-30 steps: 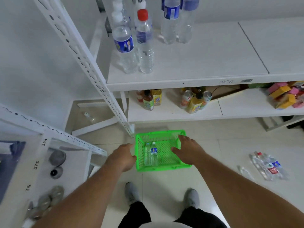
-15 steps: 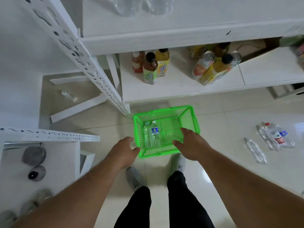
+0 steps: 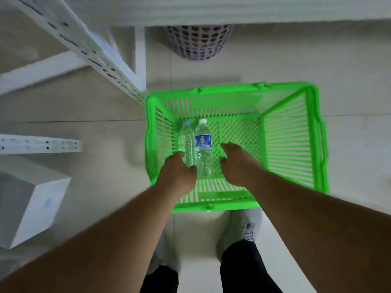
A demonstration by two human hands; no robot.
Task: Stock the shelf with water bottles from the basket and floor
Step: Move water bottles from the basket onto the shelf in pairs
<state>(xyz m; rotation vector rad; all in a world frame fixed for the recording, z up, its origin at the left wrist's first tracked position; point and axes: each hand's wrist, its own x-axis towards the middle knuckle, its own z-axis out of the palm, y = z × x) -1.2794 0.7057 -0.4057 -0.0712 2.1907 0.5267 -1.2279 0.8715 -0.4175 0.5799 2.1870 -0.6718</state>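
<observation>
A green plastic basket [image 3: 292, 144] stands on the tiled floor right in front of my feet. Two clear water bottles lie side by side on its bottom at the left, caps pointing away from me: an unlabelled bottle [image 3: 187, 140] and a blue-labelled bottle [image 3: 203, 142]. My left hand [image 3: 177, 174] is inside the basket, and its bent fingers cover the near end of the unlabelled bottle without closing round it. My right hand [image 3: 234, 163] hovers just right of the blue-labelled bottle, fingers spread and holding nothing. The shelf board [image 3: 232, 9] is a blurred white band along the top.
A white perforated shelf post [image 3: 101, 58] slants down to the basket's far left corner. A pink mesh bin [image 3: 198, 43] stands under the shelf behind the basket. A white box [image 3: 36, 208] sits on the floor at the left. My shoes [image 3: 245, 227] are just behind the basket.
My head has dropped closer to the floor, so the basket fills the view. Both hands have moved from the basket's near rim down inside it, on either side of the two bottles.
</observation>
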